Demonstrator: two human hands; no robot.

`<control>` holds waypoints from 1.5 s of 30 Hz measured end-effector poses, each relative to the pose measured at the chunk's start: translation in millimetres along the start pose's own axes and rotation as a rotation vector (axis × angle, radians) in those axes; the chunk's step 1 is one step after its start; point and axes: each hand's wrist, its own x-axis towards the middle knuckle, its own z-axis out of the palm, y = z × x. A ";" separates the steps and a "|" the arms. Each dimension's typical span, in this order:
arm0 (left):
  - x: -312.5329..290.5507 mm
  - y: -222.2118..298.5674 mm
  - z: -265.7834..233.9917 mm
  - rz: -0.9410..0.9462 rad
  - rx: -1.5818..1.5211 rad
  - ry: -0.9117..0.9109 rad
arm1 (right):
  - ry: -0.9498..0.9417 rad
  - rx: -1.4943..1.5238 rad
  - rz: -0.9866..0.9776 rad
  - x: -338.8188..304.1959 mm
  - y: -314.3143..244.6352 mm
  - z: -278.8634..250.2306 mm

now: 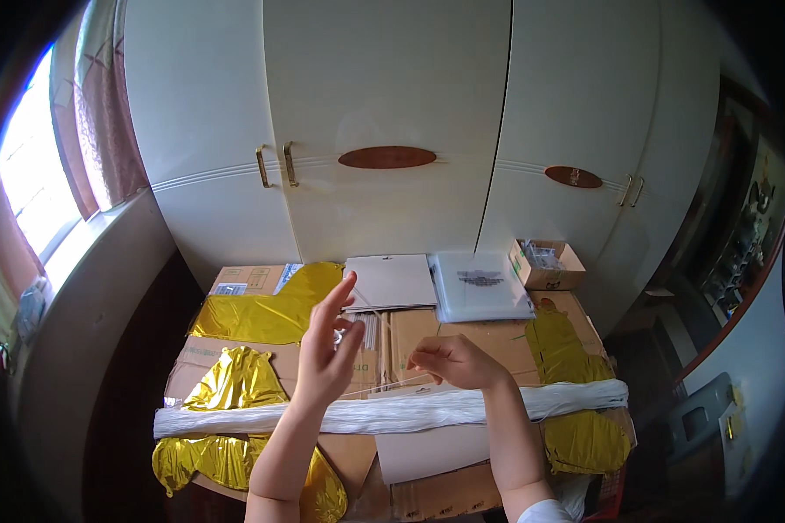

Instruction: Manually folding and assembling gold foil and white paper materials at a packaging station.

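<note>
My left hand (327,349) is raised over the middle of the table, fingers stretched upward and thumb apart. A small whitish bit shows between its thumb and fingers, too small to make out. To its right, my right hand (462,361) has its fingers curled in a pinch on a thin white string (392,383). That string runs leftward toward my left wrist; a second faint strand slants down from my left fingertips toward the right hand. Below both hands, a long bundle of white strings (392,413) lies across the table's full width, partly hidden by my forearms.
Gold foil balloons, flat (262,315) and crumpled (235,379), lie at left; more gold foil (560,344) lies at right. Behind are grey-white board (391,281), clear plastic bags (482,292) and a small carton (554,272). Cardboard (462,328) covers the table; white cupboards (384,87) stand behind.
</note>
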 end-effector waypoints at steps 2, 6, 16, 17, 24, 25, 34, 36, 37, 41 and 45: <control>1.7 -1.0 -1.4 -0.110 -0.184 -0.025 | 0.109 -0.066 -0.144 -1.7 8.7 3.8; 5.2 -9.9 -17.5 -0.441 -1.112 -0.054 | 0.237 0.234 -0.231 1.7 15.2 2.9; 8.0 -7.1 -20.5 -0.157 -0.092 -0.305 | 0.223 0.296 -0.119 -0.6 12.7 -3.5; 8.2 -6.0 -16.1 -0.028 0.098 -0.353 | 0.227 0.279 -0.140 -0.6 10.1 -2.5; 1.6 -15.4 8.3 -0.108 0.227 -0.478 | 0.160 0.389 -0.144 -4.6 11.8 -6.3; 1.7 -18.7 9.7 -0.123 0.207 -0.508 | 0.159 0.395 -0.154 -4.5 12.0 -6.5; -5.1 -47.7 18.9 -0.468 -0.439 -0.638 | 0.202 0.439 -0.167 -4.6 8.4 -5.5; -2.8 -48.2 11.9 -0.541 -0.534 -0.568 | 0.206 0.449 -0.170 -4.4 15.1 -9.9; -1.5 -48.8 6.2 -0.585 -0.630 -0.538 | 0.231 0.436 -0.168 -3.6 16.0 -10.0; 5.4 -45.0 -19.4 -0.638 -0.883 -0.435 | 0.311 0.370 -0.135 0.1 18.0 -11.1; 9.6 -30.5 -30.1 -0.617 -0.769 -0.287 | 0.296 0.218 -0.165 4.7 28.3 -10.5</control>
